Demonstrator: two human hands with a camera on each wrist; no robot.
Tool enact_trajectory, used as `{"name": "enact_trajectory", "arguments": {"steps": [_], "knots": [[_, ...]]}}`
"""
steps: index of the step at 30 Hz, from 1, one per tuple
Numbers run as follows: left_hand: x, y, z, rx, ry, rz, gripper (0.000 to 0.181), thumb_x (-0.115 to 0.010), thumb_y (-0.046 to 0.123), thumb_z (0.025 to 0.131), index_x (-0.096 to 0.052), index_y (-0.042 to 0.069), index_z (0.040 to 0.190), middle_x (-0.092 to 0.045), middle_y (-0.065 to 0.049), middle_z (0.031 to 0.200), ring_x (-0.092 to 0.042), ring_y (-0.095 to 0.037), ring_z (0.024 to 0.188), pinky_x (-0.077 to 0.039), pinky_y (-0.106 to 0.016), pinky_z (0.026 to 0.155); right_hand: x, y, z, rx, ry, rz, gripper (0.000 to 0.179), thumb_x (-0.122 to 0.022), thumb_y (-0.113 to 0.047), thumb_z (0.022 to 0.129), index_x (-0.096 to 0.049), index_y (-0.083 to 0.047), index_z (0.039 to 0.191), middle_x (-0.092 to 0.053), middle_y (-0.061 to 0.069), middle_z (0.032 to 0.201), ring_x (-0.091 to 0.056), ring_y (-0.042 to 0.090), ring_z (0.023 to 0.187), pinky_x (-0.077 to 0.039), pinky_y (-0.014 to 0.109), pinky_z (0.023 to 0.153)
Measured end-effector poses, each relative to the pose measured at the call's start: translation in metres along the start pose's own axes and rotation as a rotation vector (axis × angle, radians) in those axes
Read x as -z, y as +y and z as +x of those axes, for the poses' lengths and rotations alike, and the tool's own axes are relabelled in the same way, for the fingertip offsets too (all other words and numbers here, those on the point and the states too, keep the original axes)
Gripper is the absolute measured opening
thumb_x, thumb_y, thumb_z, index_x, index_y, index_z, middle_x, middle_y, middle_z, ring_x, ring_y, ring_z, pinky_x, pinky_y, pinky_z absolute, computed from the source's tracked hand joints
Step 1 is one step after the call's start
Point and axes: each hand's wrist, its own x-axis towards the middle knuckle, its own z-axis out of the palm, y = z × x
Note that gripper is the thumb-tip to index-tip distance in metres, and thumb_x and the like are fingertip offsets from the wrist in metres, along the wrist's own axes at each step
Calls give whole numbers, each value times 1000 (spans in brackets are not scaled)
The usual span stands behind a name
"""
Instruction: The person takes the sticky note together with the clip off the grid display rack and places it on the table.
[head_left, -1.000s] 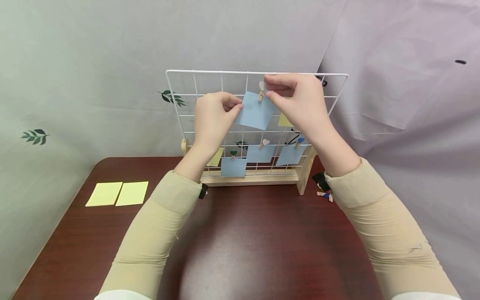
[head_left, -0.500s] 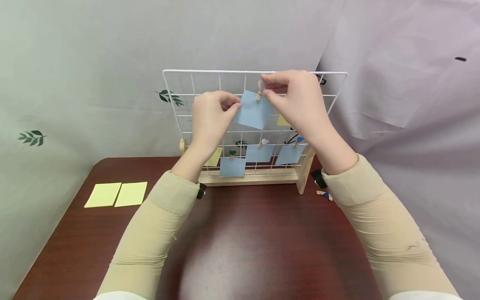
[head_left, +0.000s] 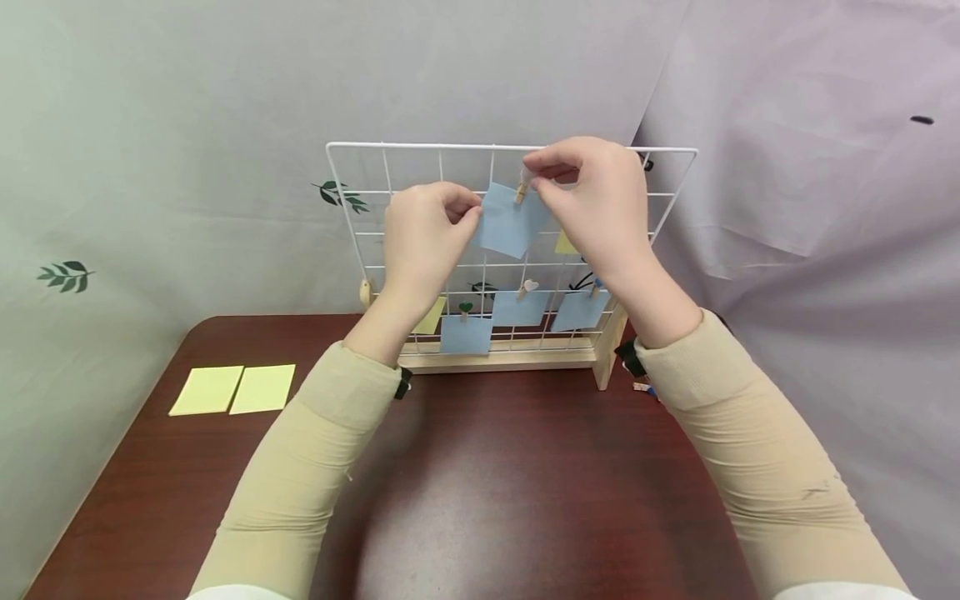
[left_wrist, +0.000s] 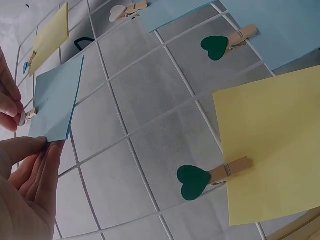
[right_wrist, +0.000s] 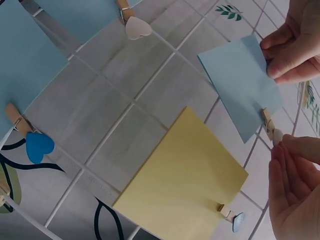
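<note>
Near the top of a white wire grid (head_left: 360,234), my left hand (head_left: 423,237) pinches the left edge of a blue sticky note (head_left: 510,225) between thumb and fingers. My right hand (head_left: 600,200) pinches the heart end of a small wooden clothespin (head_left: 520,193), whose tip lies over the note's upper edge. In the right wrist view the clothespin (right_wrist: 268,122) has a white heart, partly covered by the fingertips. The note (left_wrist: 59,100) hangs against the wires, slightly tilted.
Lower on the grid hang several clipped blue notes (head_left: 467,335) and yellow notes (left_wrist: 275,145), with heart clothespins. A wooden base (head_left: 502,358) holds the grid. Two yellow note pads (head_left: 206,390) lie at the table's left. Loose clothespins (head_left: 643,388) lie by the right sleeve.
My right hand has turned slightly at the clothespin, and its fingers now cover more of the white heart. The right forearm has shifted a little left. The left hand keeps its pinch on the note.
</note>
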Motion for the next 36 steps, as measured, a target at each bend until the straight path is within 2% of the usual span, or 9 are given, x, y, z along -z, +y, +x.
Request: {"name": "enact_trajectory", "arguments": {"steps": [10,16,22,29,36], "knots": [[1,0,0,-1,16,-6,14,-73,13,99,-85,6,104,-84,-9,96,-78,-21,84,-60,-36,80,-4,1,-1,-7,26,23,14,-76,-3,94,-84,-5,105,-83,10,103,-80,21,94,-62,28,93],[1,-1,2,-26,13,11,14,-74,13,99,-84,6,104,-84,-9,96,-78,-21,84,-59,-36,79,-3,3,0,16,4,45,16,-74,0,95,-84,-3,107,-83,13,105,-80,24,96,-63,32,94],[1,-3,4,-54,28,15,13,-74,11,98,-84,5,103,-83,-9,96,-78,-22,84,-60,-37,79,-2,2,2,33,-31,12,19,-74,-1,95,-83,-4,112,-83,12,107,-81,25,99,-62,35,95],[0,-2,5,-43,10,23,14,-73,12,99,-84,5,104,-84,-10,97,-79,-21,85,-60,-37,80,1,-3,1,39,-53,-47,22,-72,-2,97,-84,-8,114,-83,10,107,-81,26,100,-62,39,95],[0,-2,4,-59,23,8,13,-73,10,99,-84,4,103,-84,-10,96,-79,-22,84,-60,-37,78,3,-5,4,31,-88,-78,22,-70,-1,97,-84,-8,113,-83,11,109,-80,28,102,-61,41,95]]}}
